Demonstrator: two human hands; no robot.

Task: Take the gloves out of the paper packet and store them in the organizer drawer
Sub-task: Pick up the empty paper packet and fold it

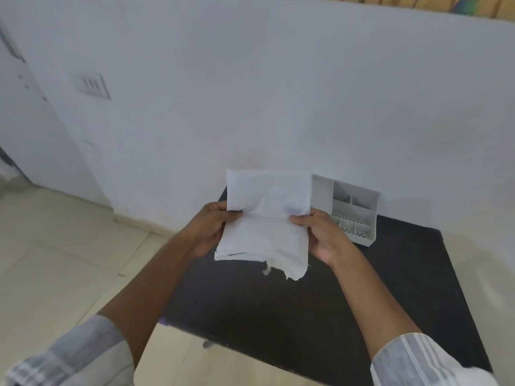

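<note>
1. The paper packet [266,218] is plain white, with faint grey creases across its middle and a thin dark line near its lower left edge.
2. The organizer [354,210] at the far right is pale grey; rows of small dark dots run across its nearer compartments.
3. The table [278,316] is black with a faint speckle.
4. Both sleeves, left [80,355] and right [418,360], are pale grey with lighter stripes.
5. The wall [250,93] is white.
6. The floor [69,246] is cream tile with thin darker joints.
</note>
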